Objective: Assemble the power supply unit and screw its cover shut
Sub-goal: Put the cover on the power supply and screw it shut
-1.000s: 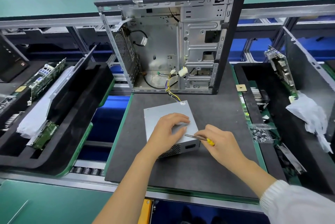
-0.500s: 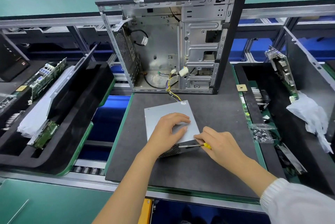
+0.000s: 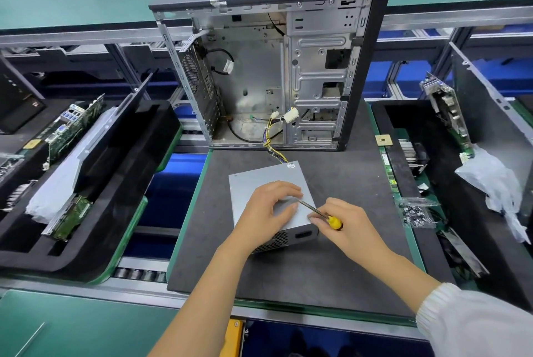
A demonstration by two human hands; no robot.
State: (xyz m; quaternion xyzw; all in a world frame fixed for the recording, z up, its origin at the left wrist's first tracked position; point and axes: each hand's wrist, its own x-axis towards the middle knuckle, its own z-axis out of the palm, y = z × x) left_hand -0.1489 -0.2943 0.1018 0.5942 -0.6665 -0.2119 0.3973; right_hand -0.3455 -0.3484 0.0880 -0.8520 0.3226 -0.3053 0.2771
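A grey metal power supply unit [image 3: 253, 180] lies flat on the dark mat, its cable bundle [image 3: 274, 151] running back into the open computer case [image 3: 274, 68]. My left hand [image 3: 268, 212] rests on the unit's cover, fingers curved over the top with the tips near the right edge. My right hand [image 3: 346, 226] grips a small screwdriver [image 3: 331, 221] with a yellow handle. Its thin shaft slants up and left, the tip meeting the cover's right edge by my left fingertips. The screw itself is hidden.
A clear bag of screws [image 3: 415, 212] lies to the right on the green strip. Black foam trays with circuit boards flank the mat: one left [image 3: 115, 183], one right [image 3: 432, 154]. A crumpled white glove [image 3: 496, 183] sits far right.
The screwdriver has swung from lying low along the unit's front corner to slanting up onto the cover's right edge. My left hand has stayed on the cover.
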